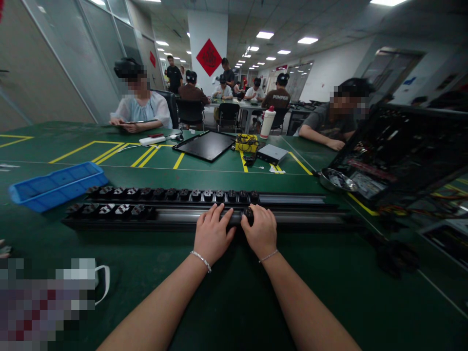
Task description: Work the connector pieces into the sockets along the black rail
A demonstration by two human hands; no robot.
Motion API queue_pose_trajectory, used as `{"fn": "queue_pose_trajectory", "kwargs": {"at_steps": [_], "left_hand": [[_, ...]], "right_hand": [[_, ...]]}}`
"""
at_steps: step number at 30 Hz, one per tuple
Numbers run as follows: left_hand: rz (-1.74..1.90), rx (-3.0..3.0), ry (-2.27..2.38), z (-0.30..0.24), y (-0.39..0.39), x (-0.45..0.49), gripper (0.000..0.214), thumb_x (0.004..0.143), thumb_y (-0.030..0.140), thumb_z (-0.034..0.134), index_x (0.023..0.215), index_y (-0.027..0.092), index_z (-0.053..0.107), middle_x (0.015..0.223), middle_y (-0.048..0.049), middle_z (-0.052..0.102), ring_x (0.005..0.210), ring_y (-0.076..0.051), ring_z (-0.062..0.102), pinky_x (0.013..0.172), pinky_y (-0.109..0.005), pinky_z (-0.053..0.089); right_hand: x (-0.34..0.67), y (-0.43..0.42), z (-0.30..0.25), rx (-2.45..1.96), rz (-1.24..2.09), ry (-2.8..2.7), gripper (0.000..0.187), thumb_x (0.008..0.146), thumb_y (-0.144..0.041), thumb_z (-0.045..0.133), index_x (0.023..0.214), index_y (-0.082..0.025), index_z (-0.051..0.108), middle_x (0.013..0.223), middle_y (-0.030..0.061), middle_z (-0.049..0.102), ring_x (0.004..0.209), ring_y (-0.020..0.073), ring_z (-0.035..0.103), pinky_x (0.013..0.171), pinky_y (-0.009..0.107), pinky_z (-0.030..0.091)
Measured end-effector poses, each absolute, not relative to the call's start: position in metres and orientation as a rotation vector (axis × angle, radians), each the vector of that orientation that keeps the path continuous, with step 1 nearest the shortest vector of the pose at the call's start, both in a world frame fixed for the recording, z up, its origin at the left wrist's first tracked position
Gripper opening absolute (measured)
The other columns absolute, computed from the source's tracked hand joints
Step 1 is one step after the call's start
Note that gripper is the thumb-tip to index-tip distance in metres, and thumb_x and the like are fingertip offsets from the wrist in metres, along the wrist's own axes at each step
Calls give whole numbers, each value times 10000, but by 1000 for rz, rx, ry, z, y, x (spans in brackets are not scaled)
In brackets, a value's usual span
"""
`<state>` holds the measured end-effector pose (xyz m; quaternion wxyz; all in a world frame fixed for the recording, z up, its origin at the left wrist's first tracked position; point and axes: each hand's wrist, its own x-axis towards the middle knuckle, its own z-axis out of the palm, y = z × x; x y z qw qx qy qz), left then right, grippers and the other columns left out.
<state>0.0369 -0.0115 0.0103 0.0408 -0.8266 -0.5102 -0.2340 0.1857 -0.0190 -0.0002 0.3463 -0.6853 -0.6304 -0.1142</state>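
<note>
Two long black rails lie side by side across the green table, the near rail (183,216) and the far rail (292,199). Several small black clip parts (171,193) sit in a row on the far rail, and a few more (109,210) on the left end of the near rail. My left hand (213,234) rests flat on the near rail with its fingers spread. My right hand (260,231) is closed on a small black part (249,213) at the near rail, right beside my left hand.
A blue plastic tray (54,184) stands at the left. A metal bowl (336,180) and an open computer case (398,151) are at the right. A black tablet (206,145), yellow box (246,143) and white bottle (267,122) lie further back. Other people sit at the tables behind.
</note>
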Motion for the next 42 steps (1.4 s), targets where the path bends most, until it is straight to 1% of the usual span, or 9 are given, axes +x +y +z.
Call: {"fn": "queue_pose_trajectory", "kwargs": {"at_steps": [12, 17, 25, 30, 33, 42], "left_hand": [[-671, -2525, -1585, 12, -12, 38, 467, 828, 409, 475, 1275, 273, 481, 1372, -67, 451, 1294, -255, 334, 993, -430, 317], [-607, -2521, -1596, 14, -13, 38, 467, 835, 427, 456, 1278, 282, 479, 1380, -47, 444, 1292, -244, 338, 994, -410, 321], [-625, -2510, -1579, 13, -12, 38, 468, 847, 438, 431, 1283, 275, 471, 1386, -50, 437, 1300, -236, 326, 985, -403, 324], [-620, -2511, -1573, 11, -12, 38, 467, 841, 433, 445, 1280, 277, 473, 1386, -51, 437, 1296, -240, 331, 982, -411, 324], [-621, -2510, -1583, 11, -12, 39, 470, 835, 435, 456, 1279, 283, 474, 1384, -46, 438, 1297, -240, 330, 987, -407, 321], [-624, -2516, -1581, 12, -12, 38, 468, 841, 428, 448, 1284, 281, 465, 1384, -46, 439, 1298, -234, 328, 987, -409, 316]], "right_hand": [[185, -21, 2, -1783, -299, -1637, 342, 796, -302, 482, 1059, -118, 600, 1086, 127, 648, 1071, 245, 544, 995, 413, 302], [186, -20, 2, -1783, -298, -1626, 346, 800, -311, 475, 1055, -114, 602, 1075, 132, 649, 1056, 250, 549, 989, 412, 307], [187, -20, -1, -1778, -297, -1620, 348, 800, -306, 469, 1062, -114, 594, 1089, 133, 641, 1064, 234, 542, 992, 404, 299], [186, -21, 1, -1800, -277, -1594, 323, 789, -302, 485, 1052, -149, 594, 1099, 107, 645, 1085, 237, 533, 1030, 456, 230], [186, -21, 2, -1816, -258, -1591, 318, 788, -302, 490, 1047, -150, 595, 1106, 102, 643, 1092, 235, 529, 1039, 462, 212], [187, -21, 2, -1814, -259, -1588, 333, 790, -294, 478, 1059, -135, 593, 1099, 120, 643, 1085, 236, 534, 1032, 453, 235]]}}
